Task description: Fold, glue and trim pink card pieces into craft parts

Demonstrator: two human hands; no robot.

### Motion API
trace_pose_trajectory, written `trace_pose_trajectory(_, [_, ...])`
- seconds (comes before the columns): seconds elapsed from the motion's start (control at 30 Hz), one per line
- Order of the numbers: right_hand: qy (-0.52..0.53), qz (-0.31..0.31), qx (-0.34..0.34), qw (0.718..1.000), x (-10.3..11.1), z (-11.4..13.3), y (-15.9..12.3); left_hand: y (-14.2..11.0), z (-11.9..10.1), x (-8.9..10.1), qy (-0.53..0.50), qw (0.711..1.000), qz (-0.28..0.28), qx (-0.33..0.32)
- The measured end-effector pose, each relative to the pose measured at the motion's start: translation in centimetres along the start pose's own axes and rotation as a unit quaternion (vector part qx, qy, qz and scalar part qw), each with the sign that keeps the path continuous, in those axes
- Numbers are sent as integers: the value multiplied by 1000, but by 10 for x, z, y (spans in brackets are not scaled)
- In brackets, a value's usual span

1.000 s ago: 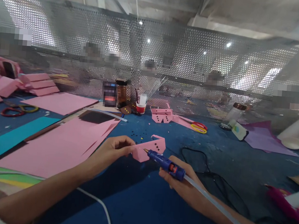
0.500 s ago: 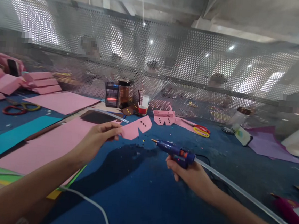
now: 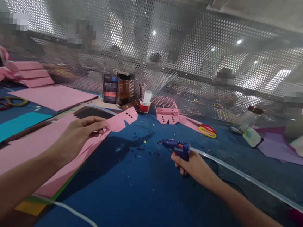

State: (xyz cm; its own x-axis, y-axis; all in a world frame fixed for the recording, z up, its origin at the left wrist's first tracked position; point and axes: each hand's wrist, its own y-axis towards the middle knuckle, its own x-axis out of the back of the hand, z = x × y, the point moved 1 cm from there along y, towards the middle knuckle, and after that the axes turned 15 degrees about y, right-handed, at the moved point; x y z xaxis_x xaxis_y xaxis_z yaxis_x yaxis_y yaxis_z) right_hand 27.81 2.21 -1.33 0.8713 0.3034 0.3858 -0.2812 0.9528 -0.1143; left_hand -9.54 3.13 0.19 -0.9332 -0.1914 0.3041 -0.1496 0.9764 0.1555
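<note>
Between the thumb and fingers of my left hand (image 3: 86, 130) is a pink paper cutout (image 3: 120, 120), with a notch in its lower edge and a few small black squares on it. My right hand (image 3: 192, 164) grips a blue hot glue gun (image 3: 176, 147), its nozzle pointing left, well apart from the cutout. A long clear glue stick (image 3: 241, 173) runs out of the gun's rear to the right. Small black bits (image 3: 144, 149) lie scattered on the blue table (image 3: 139, 197) between my hands. Farther back stands a folded pink paper piece (image 3: 167, 115) with similar black squares.
Pink sheets (image 3: 26, 145) and a teal strip (image 3: 15, 126) cover the left side. Red-and-yellow scissors (image 3: 207, 130) lie behind the glue gun. A phone (image 3: 110, 88), a brown jar (image 3: 124, 90) and a paper cup (image 3: 144, 106) stand before a perforated metal screen (image 3: 189, 49). A white cord (image 3: 76, 211) crosses the front.
My left hand has drawn the pink cutout left, away from the glue gun. The gun is held slightly farther right in my right hand. The camera view has tilted down.
</note>
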Motion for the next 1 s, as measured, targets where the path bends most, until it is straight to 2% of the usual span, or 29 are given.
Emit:
trace_pose_trajectory(0.33, [-91,-6,-16,996,3,-1,0,-3,1,-3,23,1000,12,9])
trace_pose_trajectory(1.0, [-50,-3,-12,999,0,1,7,-4,8,-9,25,999,26,24])
